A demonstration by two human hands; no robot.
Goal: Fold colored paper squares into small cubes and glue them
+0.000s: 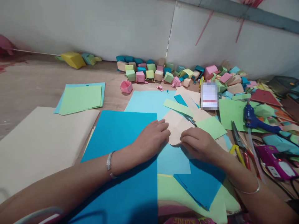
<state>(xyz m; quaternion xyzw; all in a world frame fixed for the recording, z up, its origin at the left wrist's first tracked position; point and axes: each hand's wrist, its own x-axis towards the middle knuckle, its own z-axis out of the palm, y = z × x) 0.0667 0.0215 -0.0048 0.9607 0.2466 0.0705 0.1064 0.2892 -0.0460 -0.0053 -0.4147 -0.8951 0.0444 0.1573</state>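
Observation:
A small peach paper square (177,126) lies partly folded on the blue sheets in front of me. My left hand (153,138) rests on its left edge, fingers curled down and pressing the paper flat. Pressing the lower right edge is my right hand (198,143), its fingers bent and pinched against the fold. Both wrists wear silver bangles. Beneath the hands lie a large deep blue sheet (119,143) and a light blue sheet (149,101).
Several small folded paper boxes (149,73) line the wall. A stack of green sheets (80,99) and a cream sheet (35,146) lie to the left. To the right are scissors (238,141), a blue glue gun (254,119), a purple device (273,160) and scattered paper scraps.

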